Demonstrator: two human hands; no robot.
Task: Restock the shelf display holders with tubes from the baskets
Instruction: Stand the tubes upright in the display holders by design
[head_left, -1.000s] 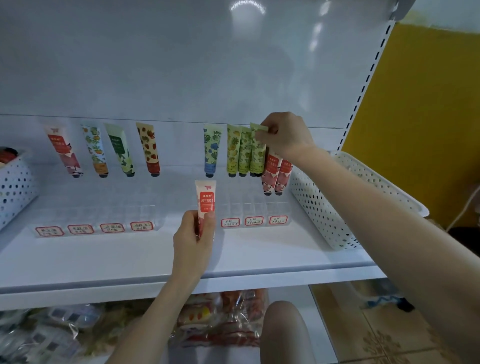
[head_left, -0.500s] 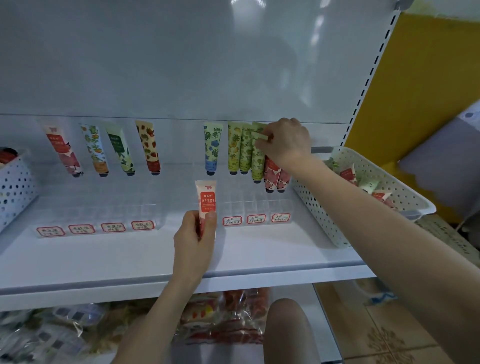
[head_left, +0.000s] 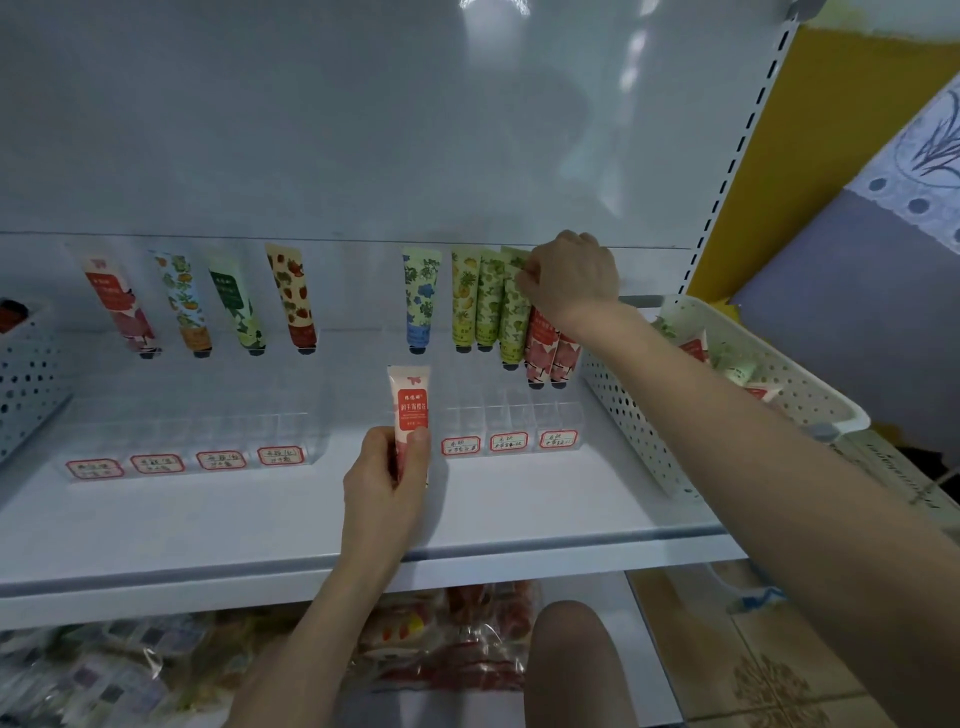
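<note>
Tubes, two in hand. Red-and-white tube (head_left: 409, 402): upright, crimped end up, its lower part clamped between the fingers (head_left: 376, 452) and thumb of the left hand (head_left: 384, 483), above the front of the shelf (head_left: 519, 504) and just before the right display holder (head_left: 519, 415). Green leaf-print tube (head_left: 511, 322): pinched at its crimped top by the curled fingers of the right hand (head_left: 571, 280), its cap hanging below them over the holder's rear; whether it sits in a compartment cannot be told. Two red tubes (head_left: 550, 353) stand directly under the right wrist. Left of the right fingers: more green and yellow tubes, then a blue-flower tube (head_left: 421, 296). Left display holder (head_left: 291, 436): four tubes, well left of both hands. White perforated basket (head_left: 649, 415): just right of the right forearm, tubes inside. Second basket (head_left: 26, 374): far left. Wrapped packets (head_left: 457, 639): lower shelf, beneath the left forearm.
</note>
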